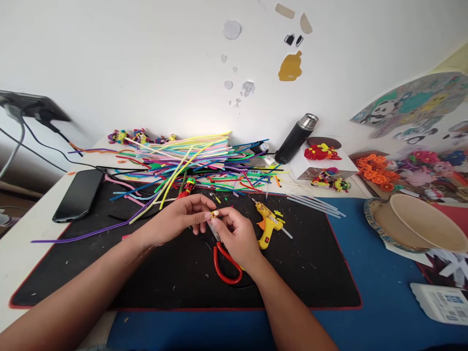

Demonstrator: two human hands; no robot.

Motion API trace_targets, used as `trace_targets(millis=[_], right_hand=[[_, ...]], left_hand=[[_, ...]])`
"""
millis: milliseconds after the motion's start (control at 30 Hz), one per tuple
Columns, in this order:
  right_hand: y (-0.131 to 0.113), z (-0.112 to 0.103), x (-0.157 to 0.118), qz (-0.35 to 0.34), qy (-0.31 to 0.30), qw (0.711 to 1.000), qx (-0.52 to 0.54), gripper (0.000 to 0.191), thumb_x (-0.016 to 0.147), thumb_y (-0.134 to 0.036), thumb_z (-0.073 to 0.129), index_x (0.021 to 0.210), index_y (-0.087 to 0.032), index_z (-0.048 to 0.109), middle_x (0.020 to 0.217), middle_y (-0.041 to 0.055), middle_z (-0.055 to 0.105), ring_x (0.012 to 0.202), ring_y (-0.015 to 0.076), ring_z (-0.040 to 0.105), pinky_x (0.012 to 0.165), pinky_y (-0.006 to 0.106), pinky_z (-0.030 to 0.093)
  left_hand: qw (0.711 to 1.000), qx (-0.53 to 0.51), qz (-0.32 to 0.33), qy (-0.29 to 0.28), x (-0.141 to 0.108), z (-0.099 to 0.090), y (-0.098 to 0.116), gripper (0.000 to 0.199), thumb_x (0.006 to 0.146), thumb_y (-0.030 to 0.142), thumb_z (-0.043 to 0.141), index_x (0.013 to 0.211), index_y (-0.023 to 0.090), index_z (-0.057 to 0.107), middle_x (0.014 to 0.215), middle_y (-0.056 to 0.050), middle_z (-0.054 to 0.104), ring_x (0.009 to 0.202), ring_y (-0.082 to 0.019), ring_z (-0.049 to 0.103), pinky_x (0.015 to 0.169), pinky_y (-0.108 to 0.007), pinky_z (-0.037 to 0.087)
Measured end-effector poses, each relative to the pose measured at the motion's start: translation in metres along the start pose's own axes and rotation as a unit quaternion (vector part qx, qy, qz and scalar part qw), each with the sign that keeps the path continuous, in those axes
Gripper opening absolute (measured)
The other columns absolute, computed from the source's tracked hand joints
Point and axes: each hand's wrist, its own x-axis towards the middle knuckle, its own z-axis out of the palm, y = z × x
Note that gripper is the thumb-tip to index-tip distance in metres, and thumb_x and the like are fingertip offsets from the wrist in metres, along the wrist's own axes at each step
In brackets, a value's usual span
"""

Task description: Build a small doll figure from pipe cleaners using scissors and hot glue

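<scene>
My left hand point(186, 215) and my right hand point(237, 235) meet over the black mat, thumbs and forefingers pinched together. Between the fingertips is a small white and yellowish piece point(215, 213), too small to name. Under my right hand lie scissors with red handles point(227, 280), their blades partly covered by the hands. A yellow hot glue gun point(269, 225) rests on the mat just right of my right hand. Behind my left hand is a small figure of red, green and yellow pipe cleaner point(187, 187), its lower part hidden.
A heap of coloured pipe cleaners point(190, 158) spreads along the wall. To the left is a black phone point(78, 195). Clear glue sticks point(316, 204), a black flask point(296, 139) and a white box point(329, 168) bearing pipe cleaner figures are at right, beyond them stacked bowls point(427, 222).
</scene>
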Motion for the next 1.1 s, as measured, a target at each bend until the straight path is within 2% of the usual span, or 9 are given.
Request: trace_targets(millis=[133, 300, 567, 900, 1100], right_hand=[[0.0039, -0.0007, 0.0000, 0.017, -0.013, 0.998, 0.054, 0.024, 0.100, -0.043, 0.065, 0.104, -0.021, 0.072, 0.063, -0.0038, 0.059, 0.053, 0.0119, 0.049, 0.050, 0.023, 0.037], [0.0065, -0.0011, 0.0006, 0.028, -0.019, 0.995, 0.090, 0.025, 0.101, -0.044, 0.064, 0.099, -0.020, 0.071, 0.060, -0.0056, 0.055, 0.046, 0.0098, 0.043, 0.046, 0.023, 0.035], [0.0029, -0.0013, 0.0009, 0.036, -0.015, 0.996, 0.078, 0.027, 0.100, -0.046, 0.063, 0.099, -0.020, 0.070, 0.059, -0.0062, 0.054, 0.046, 0.0103, 0.044, 0.046, 0.023, 0.035], [0.0023, -0.0013, -0.0010, 0.018, -0.004, 0.998, 0.057, 0.025, 0.099, -0.046, 0.066, 0.098, -0.021, 0.070, 0.064, -0.0042, 0.057, 0.053, 0.0123, 0.048, 0.050, 0.024, 0.036], [0.0023, -0.0001, -0.0024, 0.012, 0.002, 0.999, 0.045, 0.023, 0.100, -0.041, 0.065, 0.091, -0.021, 0.069, 0.065, -0.0032, 0.057, 0.055, 0.0123, 0.048, 0.052, 0.025, 0.036]], left_hand=[[1.000, -0.002, 0.004, 0.002, 0.0012, -0.0006, -0.0010, 0.040, 0.090, 0.051, 0.078, 0.108, 0.017, 0.067, 0.079, 0.000, 0.068, 0.065, -0.014, 0.063, 0.060, -0.027, 0.051], [0.999, 0.028, 0.015, 0.004, 0.0003, 0.0009, -0.0023, 0.041, 0.092, 0.050, 0.076, 0.115, 0.017, 0.070, 0.080, 0.000, 0.070, 0.068, -0.015, 0.065, 0.062, -0.027, 0.052], [0.999, 0.042, 0.021, -0.007, -0.0012, 0.0017, -0.0016, 0.038, 0.092, 0.049, 0.076, 0.113, 0.017, 0.071, 0.085, -0.002, 0.074, 0.070, -0.015, 0.067, 0.064, -0.027, 0.054], [0.996, 0.039, 0.045, 0.061, -0.0008, 0.0017, -0.0007, 0.040, 0.088, 0.052, 0.079, 0.106, 0.017, 0.070, 0.078, 0.000, 0.071, 0.064, -0.014, 0.064, 0.061, -0.028, 0.055], [0.998, 0.058, 0.026, 0.025, -0.0017, 0.0050, 0.0018, 0.040, 0.090, 0.053, 0.076, 0.107, 0.018, 0.068, 0.081, -0.001, 0.071, 0.067, -0.015, 0.065, 0.063, -0.029, 0.055]])
